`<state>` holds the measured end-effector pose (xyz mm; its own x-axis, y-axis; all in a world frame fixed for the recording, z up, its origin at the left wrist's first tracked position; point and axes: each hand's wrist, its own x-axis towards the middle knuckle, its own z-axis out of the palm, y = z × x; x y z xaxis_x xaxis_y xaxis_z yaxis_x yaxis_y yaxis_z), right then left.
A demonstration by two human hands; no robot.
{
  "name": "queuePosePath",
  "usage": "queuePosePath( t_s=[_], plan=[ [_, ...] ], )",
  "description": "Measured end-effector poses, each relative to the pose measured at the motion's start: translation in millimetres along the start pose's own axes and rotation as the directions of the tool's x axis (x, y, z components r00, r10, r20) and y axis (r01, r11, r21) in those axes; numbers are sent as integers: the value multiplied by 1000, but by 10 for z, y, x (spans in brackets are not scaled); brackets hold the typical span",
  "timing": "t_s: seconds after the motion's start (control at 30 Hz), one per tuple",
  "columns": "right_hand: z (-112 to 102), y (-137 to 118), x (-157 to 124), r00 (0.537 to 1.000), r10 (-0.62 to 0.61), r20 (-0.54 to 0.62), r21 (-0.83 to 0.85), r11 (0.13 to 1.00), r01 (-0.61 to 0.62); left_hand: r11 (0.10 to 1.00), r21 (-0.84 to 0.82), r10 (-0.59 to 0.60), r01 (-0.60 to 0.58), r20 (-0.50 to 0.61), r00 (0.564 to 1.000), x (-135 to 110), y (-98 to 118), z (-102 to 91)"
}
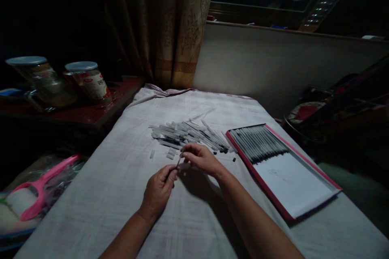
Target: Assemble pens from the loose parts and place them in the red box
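Observation:
Between my two hands is a thin pen [179, 160], held at a slant over the cloth. My left hand [158, 189] pinches its lower end, and the fingertips of my right hand [202, 158] close on its upper end. Just beyond them lies a loose pile of clear and dark pen parts [185, 131]. Short clear pieces [171, 153] and a small black piece [234, 159] lie apart from the pile. To the right, a red-edged box [261, 186] holds a row of pens with black ends [261, 143] in its far part; its near part shows a white surface.
A pale checked cloth [106, 202] covers the table. On the left, a dark red side table [106, 111] carries a lidded jar [88, 81] and a glass jug [53, 93]. A pink-handled object [42, 186] lies below. A curtain [170, 28] hangs behind.

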<state>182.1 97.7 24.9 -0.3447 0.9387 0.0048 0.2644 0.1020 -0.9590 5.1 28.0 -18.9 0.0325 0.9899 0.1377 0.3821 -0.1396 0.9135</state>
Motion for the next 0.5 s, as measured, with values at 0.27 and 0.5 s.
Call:
queuePosePath(
  t_s=[0.27,0.5],
  plan=[
    [-511,212,311,918,33,-396,-818,443,-368,980,-148,-140,135,-18,990,16,-27,-9],
    [-521,191,283,891,58,-451,-780,460,-425,968,-198,-158,151,-21,987,13,-26,-6]
  ],
)
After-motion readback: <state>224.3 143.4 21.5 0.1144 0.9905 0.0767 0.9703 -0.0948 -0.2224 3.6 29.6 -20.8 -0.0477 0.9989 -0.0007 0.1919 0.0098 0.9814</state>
